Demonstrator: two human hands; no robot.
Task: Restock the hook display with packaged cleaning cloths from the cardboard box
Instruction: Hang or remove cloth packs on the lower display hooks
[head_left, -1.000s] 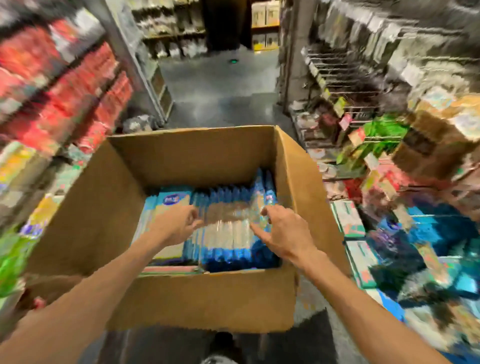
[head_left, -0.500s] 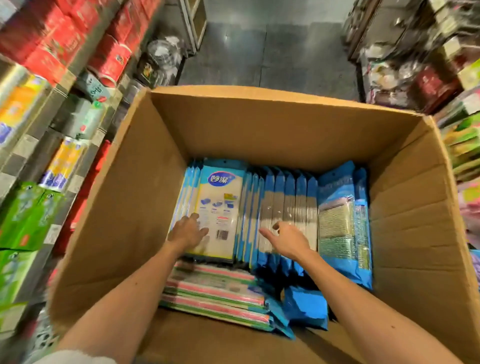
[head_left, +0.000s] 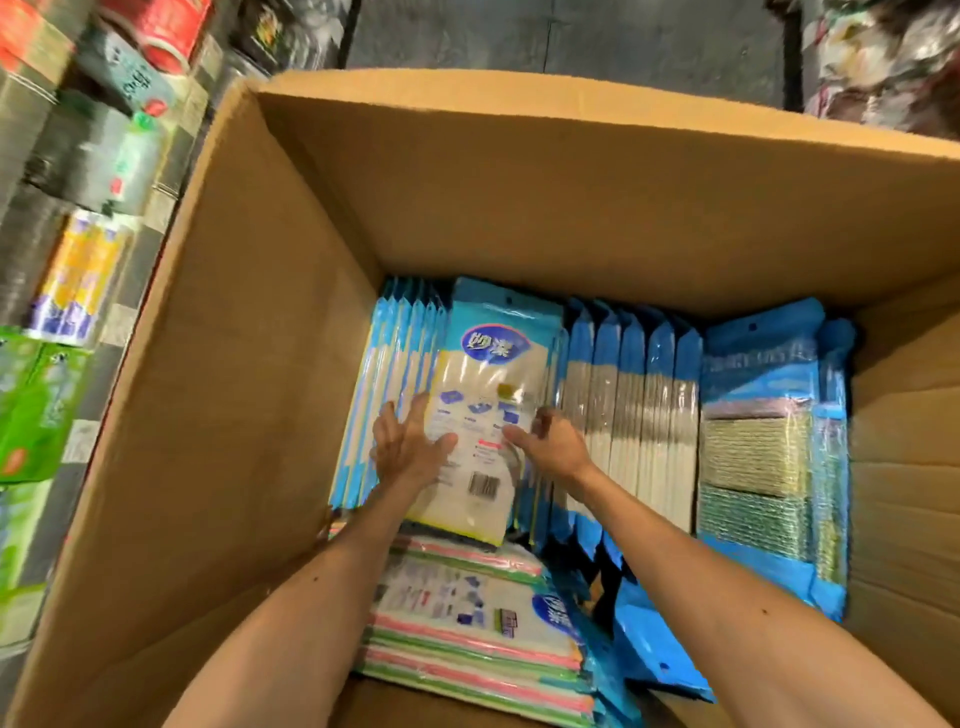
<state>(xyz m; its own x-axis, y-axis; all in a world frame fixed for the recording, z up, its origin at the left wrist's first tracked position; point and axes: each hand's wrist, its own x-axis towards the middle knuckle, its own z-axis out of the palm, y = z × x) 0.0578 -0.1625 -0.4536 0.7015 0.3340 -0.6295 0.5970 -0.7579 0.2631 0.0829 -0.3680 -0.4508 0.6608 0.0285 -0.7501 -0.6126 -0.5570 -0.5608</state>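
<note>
— Where is the pack of cloths (head_left: 493, 364)?
— Deep in the cardboard box (head_left: 291, 364), its printed face towards us. It sits among the row of upright packs (head_left: 634, 405), just beyond a flat stack (head_left: 467, 613).
— And the hands?
— The left hand (head_left: 408, 447) lies flat along its left edge, fingers straight, thumb spread on the face. The right hand (head_left: 550, 441) pinches the right edge, thumb in front, fingers curled behind

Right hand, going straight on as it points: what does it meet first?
Likely the white-faced pack, whose edge the right hand seems to pinch; upright blue packs stand just beside. Depth unclear.
</note>
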